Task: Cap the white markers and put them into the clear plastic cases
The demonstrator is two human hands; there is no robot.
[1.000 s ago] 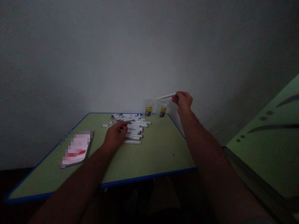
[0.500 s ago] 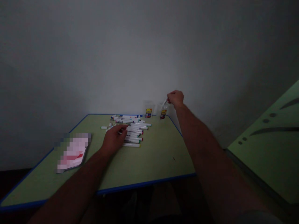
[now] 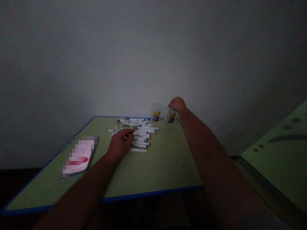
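Markers with white barrels and coloured ends (image 3: 146,130) lie loosely spread before me on a pale green table with a blue edge (image 3: 163,175). Near the plain grey wall (image 3: 134,64), my right hand (image 3: 177,103) pinches one slim white marker (image 3: 167,115) by its top — it stands steep, slightly tilted, at a clear plastic container with a yellow-and-dark label (image 3: 172,118). From my camera I cannot tell whether its lower end is inside or just beside that container. A similar clear labelled container (image 3: 156,115) stands to its left, apart from it. My left hand (image 3: 121,143) is over the spread, fingers curled, thumb and forefinger close together — I cannot tell whether they grip anything. Farther left lies a flat pink-and-white item (image 3: 80,155), blurred into blocks.
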